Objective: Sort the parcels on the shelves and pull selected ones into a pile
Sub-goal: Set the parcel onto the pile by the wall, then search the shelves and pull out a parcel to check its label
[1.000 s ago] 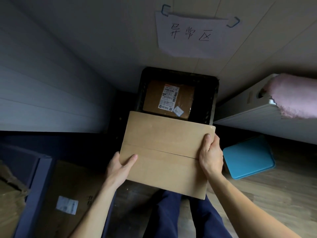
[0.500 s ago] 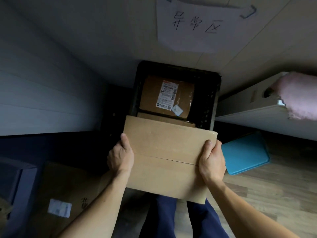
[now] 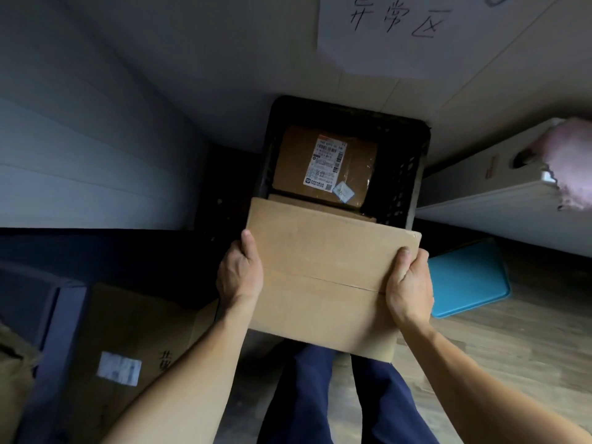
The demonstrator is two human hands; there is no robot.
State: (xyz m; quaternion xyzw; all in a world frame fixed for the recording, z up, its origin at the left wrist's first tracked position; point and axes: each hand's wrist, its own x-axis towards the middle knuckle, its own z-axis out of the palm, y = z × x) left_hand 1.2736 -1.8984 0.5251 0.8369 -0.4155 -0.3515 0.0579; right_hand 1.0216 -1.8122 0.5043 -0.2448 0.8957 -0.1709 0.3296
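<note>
A plain brown cardboard box (image 3: 323, 270) hangs in front of me, its far edge over the near rim of a black plastic crate (image 3: 413, 174). My left hand (image 3: 238, 270) grips its left side with the thumb on top. My right hand (image 3: 408, 286) grips its right side the same way. Inside the crate lies a brown parcel (image 3: 355, 165) with a white shipping label, and the edge of another box (image 3: 320, 203) shows under it.
A handwritten paper sign (image 3: 397, 30) hangs on the wall above the crate. A teal tray (image 3: 467, 277) lies on the wood floor at right, below a white board (image 3: 499, 200) with pink cloth (image 3: 573, 165). A large labelled carton (image 3: 128, 341) sits lower left beside a dark shelf frame (image 3: 54, 315).
My left hand shifted from the box's near left corner up to its left side. The box stays held over the crate's near rim, and the view has tilted down slightly.
</note>
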